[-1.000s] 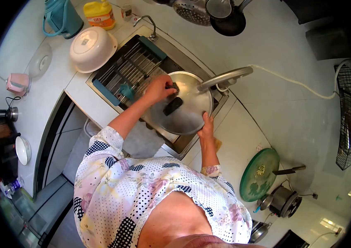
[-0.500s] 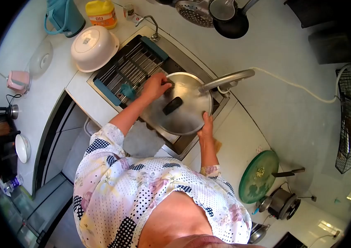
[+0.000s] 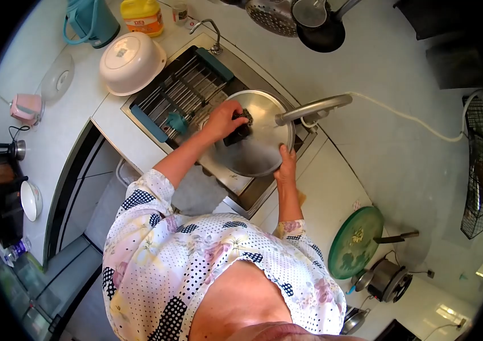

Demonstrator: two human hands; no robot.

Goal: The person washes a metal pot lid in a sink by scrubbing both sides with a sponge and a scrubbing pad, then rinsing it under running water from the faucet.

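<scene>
A round metal lid (image 3: 264, 149) with a black handle (image 3: 237, 135) is tilted over the sink, under the thick metal faucet (image 3: 316, 110). My right hand (image 3: 287, 162) grips its rim on the right side. Against the lid's upper left part, my left hand (image 3: 225, 120) is closed around a dark, rough scrubber (image 3: 245, 117), close beside the black handle. A metal drying rack (image 3: 181, 96) with teal ends lies over the left part of the sink, with a teal item (image 3: 177, 121) on it.
An upturned pale basin (image 3: 130, 63), a blue jug (image 3: 90, 23) and a yellow bottle (image 3: 142, 17) stand at the upper left. A green cutting board (image 3: 356, 241), a knife (image 3: 397, 237) and a dark pot (image 3: 386, 279) are at the lower right.
My left hand has moved right across the lid, and the dark scrubber now shows at its fingers. The lid has shifted slightly upward and its tilt has changed.
</scene>
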